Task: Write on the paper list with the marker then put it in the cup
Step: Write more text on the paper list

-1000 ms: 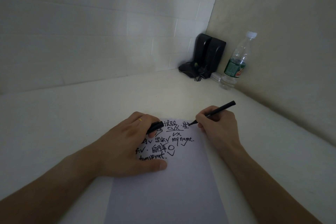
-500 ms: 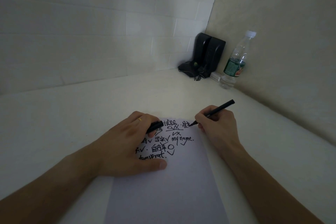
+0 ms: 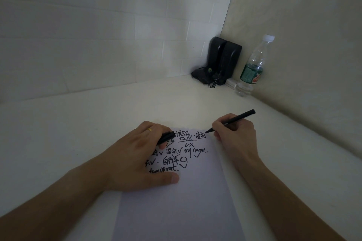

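A white sheet of paper (image 3: 176,205) lies on the pale desk, its upper part covered with black handwriting and ticks. My right hand (image 3: 235,135) grips a black marker (image 3: 235,120), whose tip touches the paper's top right corner beside the last written characters. My left hand (image 3: 137,154) rests flat on the paper's left side and pinches the black marker cap (image 3: 166,137) between its fingers; a gold ring is on one finger. No cup is in view.
In the far right corner stand two black speakers (image 3: 223,60) with tangled cables, a small clear box (image 3: 232,83) and a clear water bottle (image 3: 252,68) with a green label. Walls close off the back and right of the desk (image 3: 78,133).
The marker tip has shifted slightly right along the top line, adding strokes to the last character. My left hand has stayed still on the paper.
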A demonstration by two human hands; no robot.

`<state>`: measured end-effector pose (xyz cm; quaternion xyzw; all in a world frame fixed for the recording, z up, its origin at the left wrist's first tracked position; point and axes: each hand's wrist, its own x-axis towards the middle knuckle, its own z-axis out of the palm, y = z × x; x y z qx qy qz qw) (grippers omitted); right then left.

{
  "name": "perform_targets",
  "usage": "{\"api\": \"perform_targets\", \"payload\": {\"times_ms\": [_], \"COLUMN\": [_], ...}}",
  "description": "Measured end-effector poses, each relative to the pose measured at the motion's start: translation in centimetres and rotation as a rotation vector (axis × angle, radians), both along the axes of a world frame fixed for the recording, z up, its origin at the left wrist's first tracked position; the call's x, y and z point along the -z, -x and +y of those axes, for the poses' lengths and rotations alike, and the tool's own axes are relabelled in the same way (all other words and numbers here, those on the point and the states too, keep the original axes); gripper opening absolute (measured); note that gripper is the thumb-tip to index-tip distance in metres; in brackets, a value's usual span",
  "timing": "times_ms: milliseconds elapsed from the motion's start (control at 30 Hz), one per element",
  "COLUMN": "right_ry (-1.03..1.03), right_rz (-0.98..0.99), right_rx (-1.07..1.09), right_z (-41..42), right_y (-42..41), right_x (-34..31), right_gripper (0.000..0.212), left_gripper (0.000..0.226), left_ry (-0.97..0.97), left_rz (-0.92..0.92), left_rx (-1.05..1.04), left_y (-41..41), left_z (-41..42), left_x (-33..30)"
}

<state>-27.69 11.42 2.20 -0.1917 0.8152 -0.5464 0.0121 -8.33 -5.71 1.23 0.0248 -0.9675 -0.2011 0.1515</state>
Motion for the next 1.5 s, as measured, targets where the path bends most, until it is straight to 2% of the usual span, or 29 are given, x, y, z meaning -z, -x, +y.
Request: {"api": "perform_targets", "payload": {"times_ms": [833, 1033, 1267, 1367, 1500], "right_ry": [0.02, -0.026, -0.02, 0.083, 0.418], "right_rz": [0.0, -0.018, 0.01, 0.013, -0.147], "right_rx": [0.004, -0.179, -0.068, -0.001, -0.14], "right_z": [0.09, 0.14, 0.06, 0.19, 0.46], "right_y": [0.06, -0.7, -0.42, -0.01, -0.09], "right_x": [-0.06, -0.4, -0.17, -0.04, -0.44], "right_gripper": [0.009, 0.012, 0.011, 0.009, 0.015], "left_gripper": [0.086, 0.089, 0.087, 0.087, 0.087], "left_ry": [0.001, 0.011, 0.006, 0.016, 0.01], "left_rz": [-0.011, -0.006, 0.001, 0.007, 0.005], "left_rx": [-0.009, -0.012, -0.008, -0.006, -0.008], "left_y": [0.11, 0.13, 0.14, 0.11, 0.11], "left_z": [0.09, 0.03, 0.06, 0.06, 0.06], "left_x": [0.09, 0.24, 0.09, 0.18, 0.13]}}
